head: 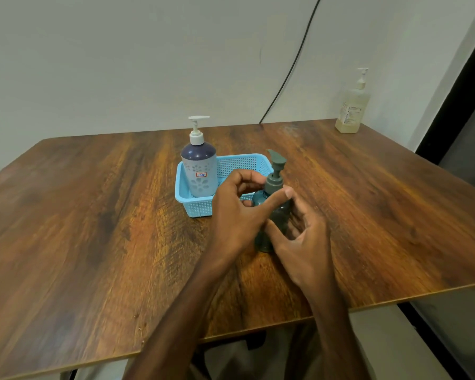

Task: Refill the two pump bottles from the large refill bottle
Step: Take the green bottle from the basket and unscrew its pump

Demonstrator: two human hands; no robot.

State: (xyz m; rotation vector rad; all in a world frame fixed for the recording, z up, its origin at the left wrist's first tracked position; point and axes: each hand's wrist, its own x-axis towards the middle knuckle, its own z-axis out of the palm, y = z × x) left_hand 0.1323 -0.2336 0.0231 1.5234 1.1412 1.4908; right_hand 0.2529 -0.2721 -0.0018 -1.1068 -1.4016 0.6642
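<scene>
The fingers of your left hand curl with the thumb round the collar of the teal pump bottle. Your right hand clasps its body. It stands upright on the table, touching the blue basket, which holds the purple pump bottle. The refill bottle stands at the far right corner.

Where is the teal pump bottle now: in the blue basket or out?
Out: the teal pump bottle stands upright on the table, beside the blue basket's near corner.
</scene>
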